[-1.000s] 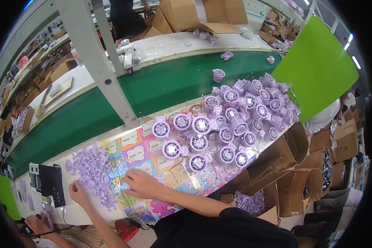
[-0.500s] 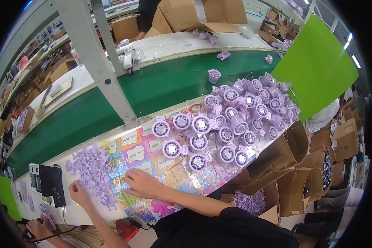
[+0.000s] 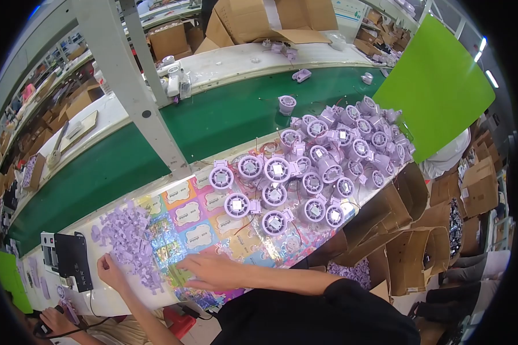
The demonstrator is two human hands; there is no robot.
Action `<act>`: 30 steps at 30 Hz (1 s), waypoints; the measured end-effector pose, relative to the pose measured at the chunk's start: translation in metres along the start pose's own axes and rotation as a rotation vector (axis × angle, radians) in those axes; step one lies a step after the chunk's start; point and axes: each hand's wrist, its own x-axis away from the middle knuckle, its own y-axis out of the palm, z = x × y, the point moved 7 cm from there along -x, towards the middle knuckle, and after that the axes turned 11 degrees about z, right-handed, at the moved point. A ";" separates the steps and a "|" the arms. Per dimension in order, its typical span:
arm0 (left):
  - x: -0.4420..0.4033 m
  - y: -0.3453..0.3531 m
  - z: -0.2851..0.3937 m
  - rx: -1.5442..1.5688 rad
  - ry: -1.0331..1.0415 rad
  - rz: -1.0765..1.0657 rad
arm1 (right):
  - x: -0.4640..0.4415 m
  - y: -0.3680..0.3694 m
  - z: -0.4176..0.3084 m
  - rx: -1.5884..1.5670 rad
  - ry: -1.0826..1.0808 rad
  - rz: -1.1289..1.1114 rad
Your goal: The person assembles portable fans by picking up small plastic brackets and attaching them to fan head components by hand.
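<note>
My left hand [image 3: 111, 271] is at the left edge of a heap of small light-purple plastic parts [image 3: 129, 244]. Its fingers are curled together, and whatever they may hold is too small to make out. Over the colorful printed sheets [image 3: 198, 237] reaches my right hand [image 3: 210, 271], palm down, fingers stretched and apart, with nothing visible in it. Beyond it stand several light-purple round housings [image 3: 274, 223] with thin wires, piled thickly toward the right.
A green conveyor belt [image 3: 224, 106] runs behind the bench, with a metal post [image 3: 138, 98] before it. A black device [image 3: 73, 261] lies at left, near a co-worker's hand [image 3: 54, 319]. Cardboard boxes [image 3: 417, 259] stand at right; a bright green panel [image 3: 437, 92] rises behind the pile.
My right hand has shifted slightly down over the printed sheets. My left hand stays curled beside the small parts. The whole view has moved a little.
</note>
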 end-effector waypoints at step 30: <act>0.002 0.002 0.003 -0.068 -0.084 0.033 | -0.129 -0.362 0.314 1.115 0.643 -0.027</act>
